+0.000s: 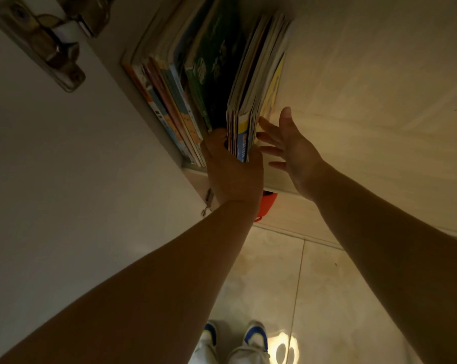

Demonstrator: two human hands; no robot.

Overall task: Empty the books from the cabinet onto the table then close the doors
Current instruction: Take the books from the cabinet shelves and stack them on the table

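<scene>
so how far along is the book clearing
Done: the cabinet door stands open. In hand: the left hand grips a bundle of books on the shelf, while the right hand is open beside it. Left: the leaning row of books remains inside, the table is out of view, and the doors need closing.

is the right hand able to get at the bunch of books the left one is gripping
Probably yes: the right hand hovers open beside the leaning bunch of books gripped by the left hand, with nothing between them.

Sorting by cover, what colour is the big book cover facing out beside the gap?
Dark green cover with pale markings, seen in the head view.
</scene>
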